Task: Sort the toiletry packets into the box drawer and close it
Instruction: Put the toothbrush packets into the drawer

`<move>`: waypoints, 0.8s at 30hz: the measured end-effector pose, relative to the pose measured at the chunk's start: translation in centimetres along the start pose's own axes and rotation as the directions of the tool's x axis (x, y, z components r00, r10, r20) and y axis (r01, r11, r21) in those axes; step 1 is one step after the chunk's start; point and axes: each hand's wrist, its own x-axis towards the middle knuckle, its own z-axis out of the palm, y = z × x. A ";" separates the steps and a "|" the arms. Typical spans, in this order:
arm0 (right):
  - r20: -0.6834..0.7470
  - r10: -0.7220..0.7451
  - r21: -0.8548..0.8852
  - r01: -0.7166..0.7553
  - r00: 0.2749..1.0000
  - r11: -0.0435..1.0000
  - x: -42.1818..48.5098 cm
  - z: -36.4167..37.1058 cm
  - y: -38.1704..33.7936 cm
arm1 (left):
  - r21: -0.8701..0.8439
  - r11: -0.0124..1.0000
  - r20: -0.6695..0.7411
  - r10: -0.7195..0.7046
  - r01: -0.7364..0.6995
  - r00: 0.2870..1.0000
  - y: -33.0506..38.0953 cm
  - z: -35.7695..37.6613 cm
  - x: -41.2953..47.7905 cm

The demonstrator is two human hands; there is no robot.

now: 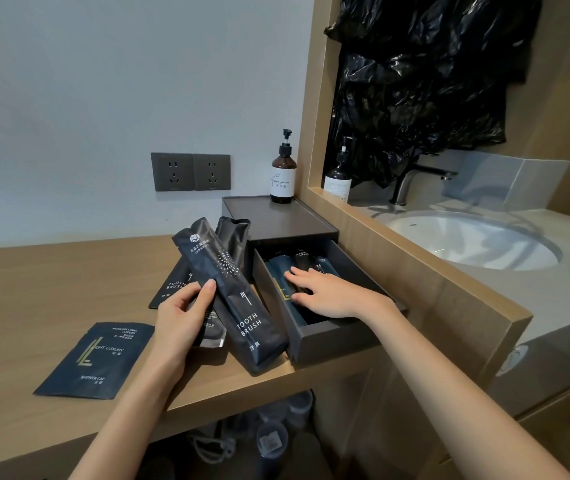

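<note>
Head view looks down on a wooden table. Nearest, at its front left, a flat dark shower cap packet lies on the wood, apart from the rest.

Just beyond it the left hand grips a long black toothbrush packet. Its fingers are curled round the packet's left edge with the thumb on the printed face. The packet slants, its lower end at the table's front edge beside the drawer and its top raised toward the wall. Under and behind it lie more black packets; one of them stands out past its upper end, and how many there are I cannot tell.

To the right, the drawer of a dark box is pulled out toward the person. The right hand lies palm down inside it, fingers straight and slightly spread, resting on the drawer packets lined up lengthwise.

On the box's tray-like top, at its back right corner, stands a brown pump bottle. Left of it, two dark wall sockets sit side by side.

Past a wooden partition on the right is a white basin with a dark faucet, a second pump bottle and crumpled black plastic hanging above.
</note>
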 end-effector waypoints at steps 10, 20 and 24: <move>0.052 0.093 -0.010 -0.093 0.994 0.996 0.8 0.6 -0.6 | 0.008 1.000 -0.019 -0.007 0.007 1.000 0.1 0.1 0.0; -0.473 -0.059 0.247 0.197 0.879 0.949 -3.5 -0.8 -2.8 | -0.031 1.000 -0.113 -0.003 -0.001 0.994 2.2 -0.5 0.2; -0.629 -0.124 0.224 0.331 0.768 0.917 -5.9 -1.3 -5.5 | -0.051 0.997 -0.154 0.052 -0.060 0.987 4.3 -0.1 0.9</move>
